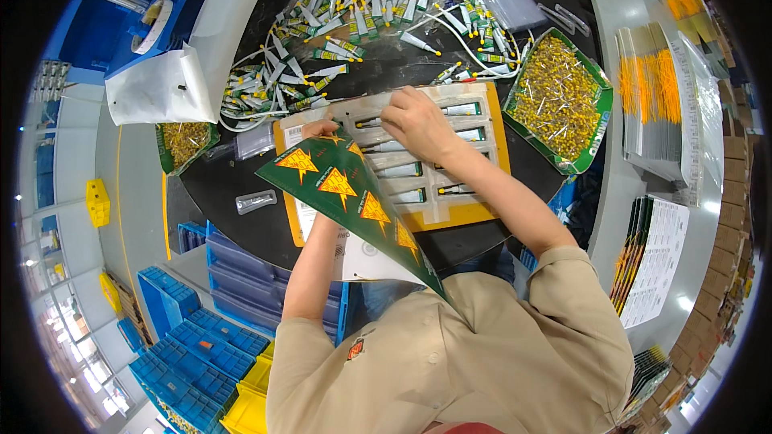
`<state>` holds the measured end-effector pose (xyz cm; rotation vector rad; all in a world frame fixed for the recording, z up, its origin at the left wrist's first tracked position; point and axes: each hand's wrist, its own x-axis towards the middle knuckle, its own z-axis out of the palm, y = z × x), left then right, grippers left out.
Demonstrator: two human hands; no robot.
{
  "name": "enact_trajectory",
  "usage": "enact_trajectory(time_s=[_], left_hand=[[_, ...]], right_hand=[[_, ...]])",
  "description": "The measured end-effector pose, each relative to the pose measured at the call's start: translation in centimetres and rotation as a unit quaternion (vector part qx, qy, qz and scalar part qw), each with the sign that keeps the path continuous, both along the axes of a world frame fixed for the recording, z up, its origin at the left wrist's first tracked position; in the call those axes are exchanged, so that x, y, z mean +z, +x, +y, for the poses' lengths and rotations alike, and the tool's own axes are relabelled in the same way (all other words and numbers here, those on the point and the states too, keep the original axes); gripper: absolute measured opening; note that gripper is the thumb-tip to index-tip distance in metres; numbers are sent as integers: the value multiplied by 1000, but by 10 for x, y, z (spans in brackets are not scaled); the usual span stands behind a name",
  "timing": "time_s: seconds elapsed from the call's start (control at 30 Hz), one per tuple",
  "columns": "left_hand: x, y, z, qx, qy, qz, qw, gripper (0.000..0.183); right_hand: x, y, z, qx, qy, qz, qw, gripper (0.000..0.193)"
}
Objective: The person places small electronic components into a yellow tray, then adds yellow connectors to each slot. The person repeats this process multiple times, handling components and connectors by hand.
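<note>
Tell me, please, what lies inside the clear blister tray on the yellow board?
Small tubes lie in the tray's slots. The right hand and green card cover the rest.

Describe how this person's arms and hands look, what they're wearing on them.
Both forearms are bare below short beige shirt sleeves. The left hand and right hand wear no gloves; no watch, ring or wristband is visible. The beige shirt carries a small orange badge at the chest.

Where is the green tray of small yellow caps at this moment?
In the head view, the green tray of yellow caps sits on the dark table at the person's right, just beyond the blister tray under the right hand.
</note>
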<state>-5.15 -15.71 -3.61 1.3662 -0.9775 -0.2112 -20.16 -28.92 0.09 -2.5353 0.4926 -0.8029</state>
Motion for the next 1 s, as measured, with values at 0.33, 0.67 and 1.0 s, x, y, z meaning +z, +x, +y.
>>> enact_trajectory(time_s=[0.33, 0.67, 1.0], left_hand=[[12, -2, 0, -73, 62, 4, 995, 47], [24, -17, -8, -150, 281, -436, 842, 55], [18, -10, -4, -152, 294, -486, 809, 56]], right_hand=[[-1, -49, -29, 18, 35, -50, 998, 11], [-58, -344, -122, -472, 434, -315, 700, 45], [-107, -337, -95, -440, 541, -431, 573, 75]])
